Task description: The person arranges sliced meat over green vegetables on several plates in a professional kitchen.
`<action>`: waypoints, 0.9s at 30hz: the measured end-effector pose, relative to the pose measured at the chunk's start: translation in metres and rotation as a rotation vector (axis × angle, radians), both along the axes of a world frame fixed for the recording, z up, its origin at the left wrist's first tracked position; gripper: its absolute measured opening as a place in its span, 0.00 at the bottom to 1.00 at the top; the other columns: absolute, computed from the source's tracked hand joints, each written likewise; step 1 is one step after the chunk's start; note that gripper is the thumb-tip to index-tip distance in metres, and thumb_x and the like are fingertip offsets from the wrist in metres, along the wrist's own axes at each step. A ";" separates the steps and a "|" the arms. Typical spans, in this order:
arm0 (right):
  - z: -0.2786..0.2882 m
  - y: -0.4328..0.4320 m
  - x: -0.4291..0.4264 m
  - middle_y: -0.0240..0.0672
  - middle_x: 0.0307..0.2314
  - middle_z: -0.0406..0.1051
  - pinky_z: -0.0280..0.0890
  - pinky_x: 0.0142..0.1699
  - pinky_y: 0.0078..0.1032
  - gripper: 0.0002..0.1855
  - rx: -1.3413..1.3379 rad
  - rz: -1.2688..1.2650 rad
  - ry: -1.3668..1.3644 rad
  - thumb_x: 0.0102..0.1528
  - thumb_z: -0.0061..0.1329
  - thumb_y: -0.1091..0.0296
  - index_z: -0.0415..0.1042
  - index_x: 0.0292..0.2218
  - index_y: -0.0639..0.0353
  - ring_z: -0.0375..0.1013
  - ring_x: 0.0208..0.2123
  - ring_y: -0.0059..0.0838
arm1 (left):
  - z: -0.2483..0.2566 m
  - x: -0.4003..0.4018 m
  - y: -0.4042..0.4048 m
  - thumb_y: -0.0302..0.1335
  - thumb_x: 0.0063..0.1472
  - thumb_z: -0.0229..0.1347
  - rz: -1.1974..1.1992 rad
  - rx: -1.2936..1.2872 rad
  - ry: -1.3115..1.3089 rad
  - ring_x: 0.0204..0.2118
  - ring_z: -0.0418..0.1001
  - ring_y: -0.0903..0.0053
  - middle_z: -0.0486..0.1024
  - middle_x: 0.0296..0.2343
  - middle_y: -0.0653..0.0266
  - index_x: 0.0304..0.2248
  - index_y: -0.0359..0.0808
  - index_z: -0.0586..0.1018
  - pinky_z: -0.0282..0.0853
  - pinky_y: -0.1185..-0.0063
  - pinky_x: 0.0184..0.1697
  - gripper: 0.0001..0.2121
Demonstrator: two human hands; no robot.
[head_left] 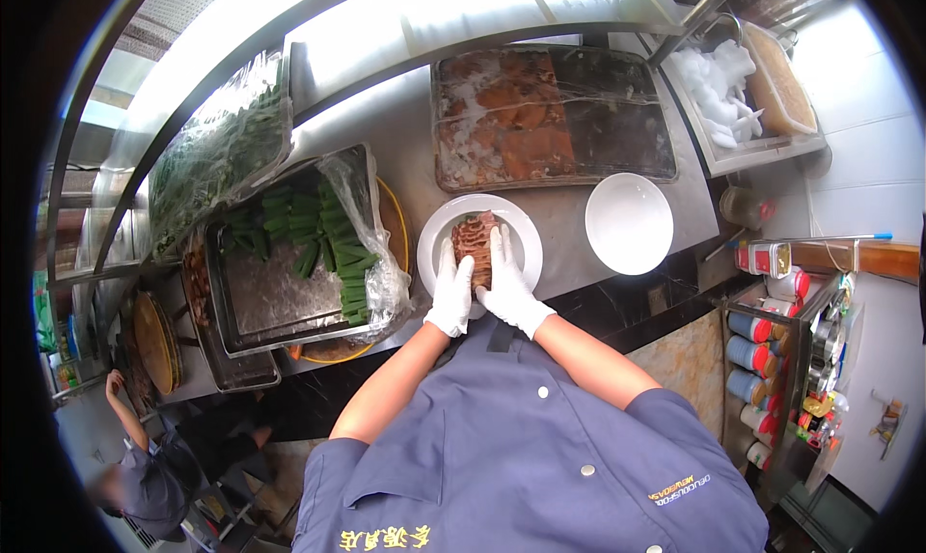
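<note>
Sliced reddish-brown meat (474, 234) lies in a neat overlapping row inside a wide-rimmed white bowl (428, 252). White gloves cover both of my hands. My left hand (451, 289) presses along the left side of the slices, fingers pointing away from me. Against their right side rests my right hand (511, 281), its fingers stretched along the row. The meat is held between the two palms, over the bowl. A second white bowl (628, 224) stands apart to the right, near the counter's front edge.
Left is a metal tray (275, 339) of cut green vegetables (336, 242), partly under plastic film (387, 285). A film-covered tray (499, 119) lies behind the bowls. A sink (767, 155) holds white items at back right. Jars (749, 354) fill a rack. Another person (163, 480) is at lower left.
</note>
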State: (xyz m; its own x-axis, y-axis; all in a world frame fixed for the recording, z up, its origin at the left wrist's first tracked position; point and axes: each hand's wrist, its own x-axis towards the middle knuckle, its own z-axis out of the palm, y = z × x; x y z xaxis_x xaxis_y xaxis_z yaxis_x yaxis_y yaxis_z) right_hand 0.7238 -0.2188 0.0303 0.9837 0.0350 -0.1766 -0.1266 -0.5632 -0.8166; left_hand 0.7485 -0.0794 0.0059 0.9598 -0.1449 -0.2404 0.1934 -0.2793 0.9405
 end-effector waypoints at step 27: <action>-0.023 -0.070 -0.012 0.39 0.26 0.74 0.69 0.36 0.27 0.20 0.064 -0.398 0.221 0.44 0.62 0.64 0.69 0.35 0.66 0.74 0.29 0.29 | 0.029 -0.066 0.061 0.30 0.62 0.52 0.033 0.283 -0.035 0.43 0.75 0.64 0.75 0.40 0.50 0.51 0.29 0.70 0.68 0.73 0.49 0.20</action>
State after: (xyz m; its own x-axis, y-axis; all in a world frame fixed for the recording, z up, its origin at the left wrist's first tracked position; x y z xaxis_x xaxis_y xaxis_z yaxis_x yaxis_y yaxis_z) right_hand 0.7118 -0.2889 0.0075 0.8617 -0.3207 -0.3932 -0.4978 -0.3846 -0.7774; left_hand 0.6830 -0.0186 0.0351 0.9713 -0.0450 -0.2334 0.1756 -0.5260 0.8321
